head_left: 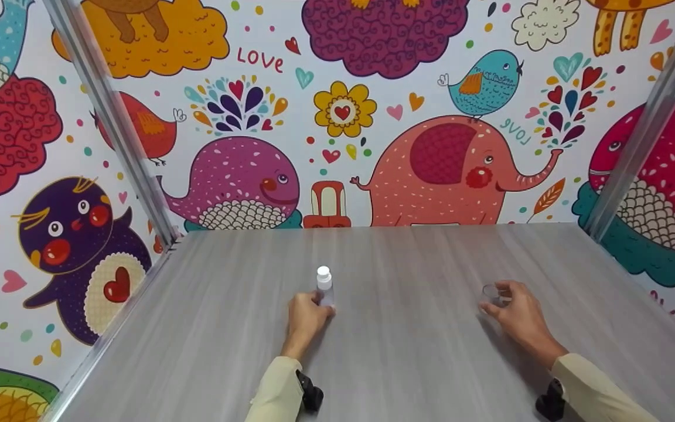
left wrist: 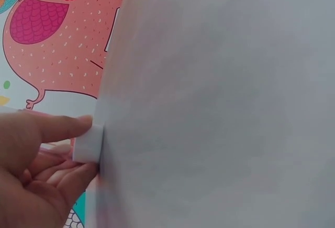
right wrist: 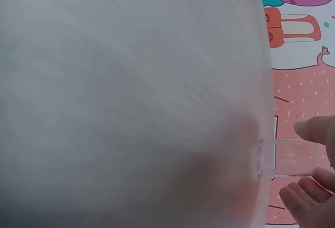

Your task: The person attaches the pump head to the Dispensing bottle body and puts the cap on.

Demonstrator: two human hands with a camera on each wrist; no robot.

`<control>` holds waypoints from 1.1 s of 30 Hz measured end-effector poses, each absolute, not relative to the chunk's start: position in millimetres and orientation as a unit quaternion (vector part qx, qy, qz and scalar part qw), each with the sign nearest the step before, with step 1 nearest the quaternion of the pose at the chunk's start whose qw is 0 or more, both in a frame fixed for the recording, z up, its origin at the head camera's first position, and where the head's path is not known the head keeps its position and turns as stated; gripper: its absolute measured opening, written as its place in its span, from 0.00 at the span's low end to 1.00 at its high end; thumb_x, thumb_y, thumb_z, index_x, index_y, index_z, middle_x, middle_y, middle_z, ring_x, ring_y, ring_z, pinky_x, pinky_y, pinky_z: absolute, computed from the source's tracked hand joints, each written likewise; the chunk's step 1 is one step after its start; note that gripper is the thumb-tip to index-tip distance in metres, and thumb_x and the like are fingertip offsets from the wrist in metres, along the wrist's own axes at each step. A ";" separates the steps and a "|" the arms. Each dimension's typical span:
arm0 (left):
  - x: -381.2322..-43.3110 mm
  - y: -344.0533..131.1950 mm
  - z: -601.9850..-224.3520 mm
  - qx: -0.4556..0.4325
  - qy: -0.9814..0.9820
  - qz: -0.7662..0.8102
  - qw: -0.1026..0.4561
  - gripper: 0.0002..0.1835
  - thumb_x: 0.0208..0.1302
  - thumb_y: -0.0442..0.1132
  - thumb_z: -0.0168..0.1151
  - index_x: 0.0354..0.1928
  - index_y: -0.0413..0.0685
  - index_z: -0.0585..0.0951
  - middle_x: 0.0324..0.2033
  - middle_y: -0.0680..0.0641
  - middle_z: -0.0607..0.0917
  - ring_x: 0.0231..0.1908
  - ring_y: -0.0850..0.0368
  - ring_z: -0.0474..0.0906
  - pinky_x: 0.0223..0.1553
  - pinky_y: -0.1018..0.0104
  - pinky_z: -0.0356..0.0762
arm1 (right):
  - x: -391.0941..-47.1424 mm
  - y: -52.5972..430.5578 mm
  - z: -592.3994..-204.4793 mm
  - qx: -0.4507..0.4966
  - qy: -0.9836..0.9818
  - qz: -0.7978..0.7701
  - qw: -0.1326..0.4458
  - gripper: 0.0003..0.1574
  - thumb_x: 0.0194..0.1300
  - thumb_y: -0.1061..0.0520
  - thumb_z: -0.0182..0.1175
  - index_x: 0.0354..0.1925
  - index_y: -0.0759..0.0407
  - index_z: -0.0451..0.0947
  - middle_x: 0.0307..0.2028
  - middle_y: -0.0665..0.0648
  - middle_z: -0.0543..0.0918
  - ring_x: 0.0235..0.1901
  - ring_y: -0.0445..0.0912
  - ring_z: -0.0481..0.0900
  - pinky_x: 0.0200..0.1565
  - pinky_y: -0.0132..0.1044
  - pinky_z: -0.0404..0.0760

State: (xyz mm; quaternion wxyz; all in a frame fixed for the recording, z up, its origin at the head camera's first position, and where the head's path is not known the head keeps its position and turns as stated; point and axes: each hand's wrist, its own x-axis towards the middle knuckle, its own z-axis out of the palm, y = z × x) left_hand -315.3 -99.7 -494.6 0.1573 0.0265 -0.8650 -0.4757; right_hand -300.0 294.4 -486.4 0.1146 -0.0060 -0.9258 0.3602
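Observation:
Near the middle of the table, my left hand (head_left: 308, 319) holds a small bottle (head_left: 326, 296) upright, with its white cap (head_left: 324, 275) showing above the fingers. In the left wrist view, thumb and fingers lie on opposite sides of the white bottle (left wrist: 89, 145), low down by the tabletop. Farther right, my right hand (head_left: 518, 313) has its thumb and fingers around a small clear cup (head_left: 490, 293). The right wrist view has this see-through cup (right wrist: 288, 158) upright on the table, thumb on one side near the rim and curled fingers on the other.
Both items are on a grey wood-grain table (head_left: 396, 351). A wall with cartoon animals (head_left: 443, 176) rises behind its back edge. Metal posts (head_left: 120, 129) stand at the left and right corners. Black wrist devices (head_left: 311, 394) sit at the cream sleeves.

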 end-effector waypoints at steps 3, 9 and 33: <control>-315.6 -99.2 -495.1 0.026 -0.863 -0.479 0.161 0.12 0.43 0.27 0.72 0.34 0.31 0.88 0.31 0.36 0.90 0.29 0.54 0.77 0.35 0.56 0.80 | -302.0 294.9 -487.3 -0.016 -0.924 0.366 0.106 0.41 0.61 0.54 0.70 0.64 0.74 0.65 0.59 0.76 0.74 0.57 0.69 0.76 0.57 0.61 0.75; -315.9 -99.3 -495.2 0.016 -0.861 -0.480 0.168 0.12 0.41 0.26 0.71 0.33 0.30 0.87 0.30 0.36 0.89 0.27 0.55 0.75 0.33 0.57 0.79 | -304.8 297.3 -489.1 -0.035 -0.913 0.398 0.087 0.43 0.62 0.52 0.70 0.65 0.74 0.65 0.60 0.77 0.74 0.59 0.68 0.75 0.57 0.58 0.76; -316.3 -100.1 -495.2 0.019 -0.876 -0.451 0.171 0.15 0.41 0.28 0.73 0.36 0.31 0.88 0.32 0.36 0.90 0.31 0.52 0.82 0.38 0.52 0.81 | -309.6 298.3 -496.9 -0.079 -0.901 0.420 0.080 0.36 0.59 0.53 0.71 0.58 0.72 0.71 0.53 0.73 0.80 0.53 0.62 0.80 0.35 0.25 0.73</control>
